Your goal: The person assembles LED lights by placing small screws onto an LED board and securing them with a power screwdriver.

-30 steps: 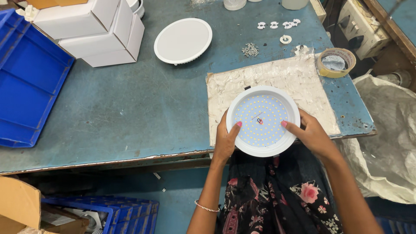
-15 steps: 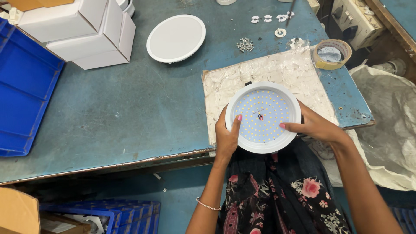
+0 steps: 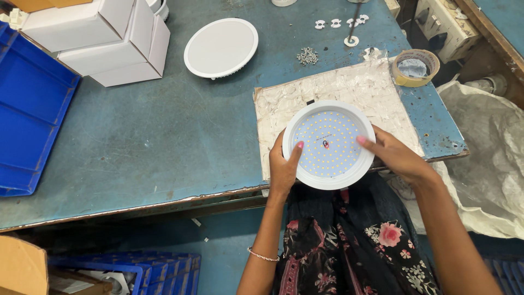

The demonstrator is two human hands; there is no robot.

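A round white lamp housing (image 3: pixel 329 144) with a disc of many small yellow dots inside is held over the near edge of the table. My left hand (image 3: pixel 284 168) grips its left rim, thumb laid on the rim. My right hand (image 3: pixel 395 156) grips its right rim, thumb on the inner edge. The housing sits partly over a crinkled whitish work pad (image 3: pixel 338 87) lying on the blue-green table (image 3: pixel 164 136).
A finished round white lamp (image 3: pixel 221 48) lies face-up farther back. White cartons (image 3: pixel 98 38) are stacked at back left beside a blue bin (image 3: pixel 30 109). A tape roll (image 3: pixel 415 67), a screw pile (image 3: pixel 308 55) and small white clips (image 3: pixel 338 23) lie at back right. A plastic sack (image 3: pixel 486 158) hangs on the right.
The view has shifted slightly. Both hands keep holding the lamp housing in about the same place at the table's near edge.
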